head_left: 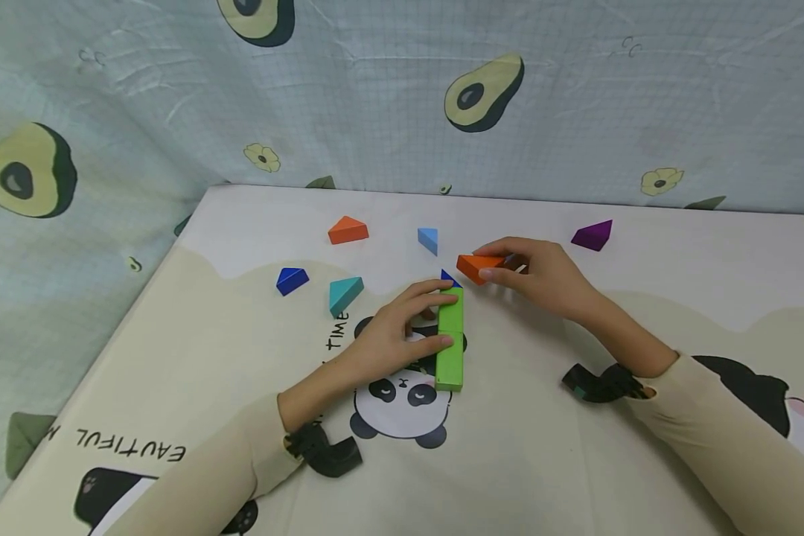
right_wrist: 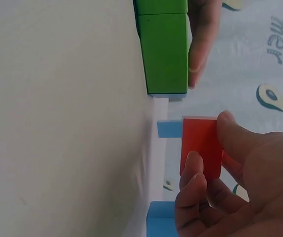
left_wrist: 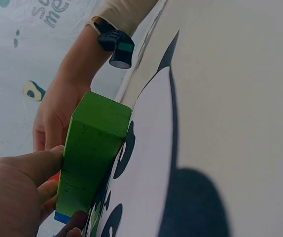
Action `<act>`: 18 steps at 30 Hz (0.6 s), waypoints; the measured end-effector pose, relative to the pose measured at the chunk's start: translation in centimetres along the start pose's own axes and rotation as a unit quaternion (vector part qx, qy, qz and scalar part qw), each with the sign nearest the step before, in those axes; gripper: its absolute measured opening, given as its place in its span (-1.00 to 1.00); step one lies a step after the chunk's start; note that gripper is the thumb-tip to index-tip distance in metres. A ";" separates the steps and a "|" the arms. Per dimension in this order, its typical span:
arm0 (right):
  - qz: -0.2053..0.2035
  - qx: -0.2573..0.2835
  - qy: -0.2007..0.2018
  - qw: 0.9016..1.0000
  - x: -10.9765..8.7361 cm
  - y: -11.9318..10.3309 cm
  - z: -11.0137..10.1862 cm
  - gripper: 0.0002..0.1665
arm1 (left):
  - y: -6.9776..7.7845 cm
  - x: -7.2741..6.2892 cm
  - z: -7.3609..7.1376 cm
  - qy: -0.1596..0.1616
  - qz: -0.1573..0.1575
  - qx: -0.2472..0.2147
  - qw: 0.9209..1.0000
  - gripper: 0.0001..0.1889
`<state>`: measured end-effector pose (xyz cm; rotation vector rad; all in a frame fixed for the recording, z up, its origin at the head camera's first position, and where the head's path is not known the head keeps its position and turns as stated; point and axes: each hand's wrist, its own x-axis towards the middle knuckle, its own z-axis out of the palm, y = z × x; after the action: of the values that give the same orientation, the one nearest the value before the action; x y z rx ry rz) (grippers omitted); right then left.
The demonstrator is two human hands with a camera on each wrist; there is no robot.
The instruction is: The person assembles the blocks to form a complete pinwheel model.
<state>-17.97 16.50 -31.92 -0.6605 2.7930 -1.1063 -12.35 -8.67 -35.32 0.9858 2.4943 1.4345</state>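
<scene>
Two green rectangular blocks (head_left: 450, 362) stand end to end in a row, with a dark blue triangular block (head_left: 447, 277) at the far end. My left hand (head_left: 402, 327) rests on this row from the left, thumb on the nearer green block and fingertips at the farther one. In the left wrist view the thumb lies against the green block (left_wrist: 94, 128). Just right of the blue block, my right hand (head_left: 543, 277) pinches an orange triangular block (head_left: 477, 266) between thumb and fingers. In the right wrist view the orange block (right_wrist: 200, 143) shows beyond the green row's end.
Left of the row lie an orange block (head_left: 348, 231), a blue block (head_left: 291, 280) and a teal block (head_left: 345, 295). Behind it is a light blue block (head_left: 428, 240). A purple block (head_left: 592, 235) lies far right. Another blue block (right_wrist: 161, 219) shows near my right fingers. A patterned cloth (head_left: 375, 97) hangs behind.
</scene>
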 end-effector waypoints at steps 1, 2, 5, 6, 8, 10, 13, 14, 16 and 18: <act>-0.001 0.002 -0.001 1.000 0.1 0.0 0.1 -0.58 | 0.0 0.0 0.0 0.000 -0.001 0.000 1.000 -0.47; 0.000 0.004 -0.001 1.000 0.1 -0.1 0.2 -0.59 | 0.0 0.0 0.0 0.001 -0.001 0.001 1.000 -0.47; 0.001 0.014 -0.003 1.000 0.3 -0.2 0.6 -0.61 | 0.0 0.0 0.0 0.000 -0.001 0.001 1.000 -0.47; 0.002 0.017 -0.004 1.000 0.4 -0.2 0.7 -0.62 | 0.0 0.0 0.0 0.000 -0.001 0.001 1.000 -0.47; 0.004 0.022 -0.007 1.000 0.5 -0.2 1.0 -0.62 | -0.1 0.0 0.0 -0.001 0.000 0.002 1.000 -0.47; 0.003 0.021 -0.014 1.000 0.7 -0.2 1.2 -0.62 | -0.1 0.0 0.0 -0.001 0.001 0.002 1.000 -0.46; 0.004 0.019 -0.027 0.999 0.9 -0.3 1.4 -0.61 | -0.1 0.0 0.0 -0.001 0.001 0.001 1.000 -0.46; 0.004 0.019 -0.030 0.999 1.0 -0.3 1.5 -0.61 | -0.1 0.0 0.0 0.000 0.001 0.000 1.000 -0.46; 0.004 0.020 -0.037 0.999 1.1 -0.4 1.7 -0.61 | -0.1 0.0 0.0 -0.001 -0.001 -0.001 1.000 -0.46; 0.003 0.019 -0.040 0.999 1.2 -0.4 1.8 -0.61 | 0.0 0.0 0.0 -0.002 -0.001 -0.001 1.000 -0.46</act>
<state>-18.54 14.58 -32.89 -0.6766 2.6974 -1.1034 -12.35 -8.67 -35.35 0.9834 2.4900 1.4331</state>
